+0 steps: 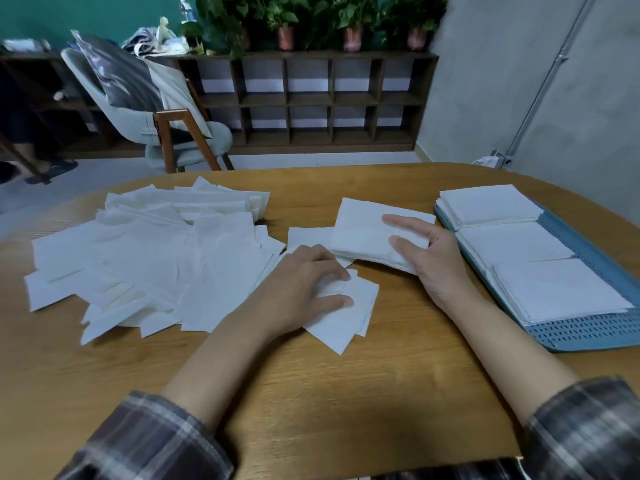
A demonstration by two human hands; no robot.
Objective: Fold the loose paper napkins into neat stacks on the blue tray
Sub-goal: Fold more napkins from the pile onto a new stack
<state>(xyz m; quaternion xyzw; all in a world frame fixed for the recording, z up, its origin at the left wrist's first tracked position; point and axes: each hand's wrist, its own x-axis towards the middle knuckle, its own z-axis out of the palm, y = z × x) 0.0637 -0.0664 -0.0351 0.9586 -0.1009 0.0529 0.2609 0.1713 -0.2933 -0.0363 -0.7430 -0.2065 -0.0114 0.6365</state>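
A wide heap of loose white napkins (pixel 145 258) covers the left half of the wooden table. My left hand (pixel 304 282) presses flat on a small folded napkin (pixel 349 317) near the table's middle. My right hand (pixel 429 258) grips the right edge of a thick stack of folded napkins (pixel 367 233), thumb on top, fingers underneath. The blue tray (pixel 595 330) lies at the right and carries three stacks of folded napkins (pixel 554 289) in a row, far to near.
The wooden table (pixel 311 393) has a rounded far edge. Beyond it stand a pale chair (pixel 166 129) with a grey cushion, a dark cubby shelf (pixel 311 102) and potted plants (pixel 287 19). A grey wall is at the right.
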